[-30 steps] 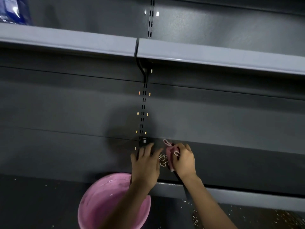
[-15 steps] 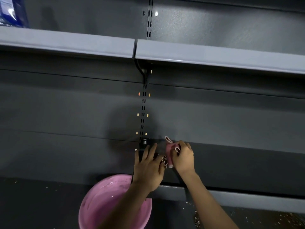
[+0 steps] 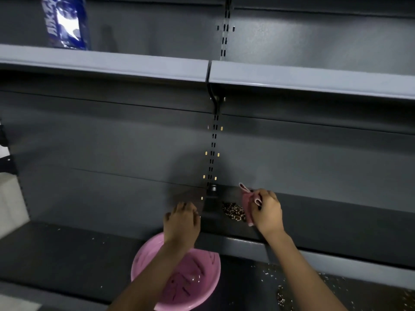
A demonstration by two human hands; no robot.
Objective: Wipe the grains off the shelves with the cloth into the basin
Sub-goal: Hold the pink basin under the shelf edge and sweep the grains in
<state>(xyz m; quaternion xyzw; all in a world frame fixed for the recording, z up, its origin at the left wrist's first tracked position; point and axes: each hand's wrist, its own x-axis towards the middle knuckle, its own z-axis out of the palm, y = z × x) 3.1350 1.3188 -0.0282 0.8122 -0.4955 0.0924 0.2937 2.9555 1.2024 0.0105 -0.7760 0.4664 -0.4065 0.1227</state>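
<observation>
Heaped on the dark middle shelf (image 3: 314, 223), the grains (image 3: 233, 212) lay in one small pile just right of the slotted upright (image 3: 212, 153). Touching the pile's right edge stood the pink cloth (image 3: 246, 204), bunched and gripped in the curled fingers of the right hand (image 3: 267, 213). Left of the pile, apart from it, the left hand (image 3: 182, 222) rested at the shelf's end with fingers bent and holding nothing. Below that hand sat the pink basin (image 3: 195, 281).

The basin appeared to sit left of the pile, not straight under it, so a sweep pushed forward over the lip would likely drop grains onto the lower shelf (image 3: 336, 288), which already carried scattered ones. A hard swipe could also scatter the heap.

Above the upright and far to its left, a blue packet (image 3: 65, 21) bore white lettering, too blurred to read.
</observation>
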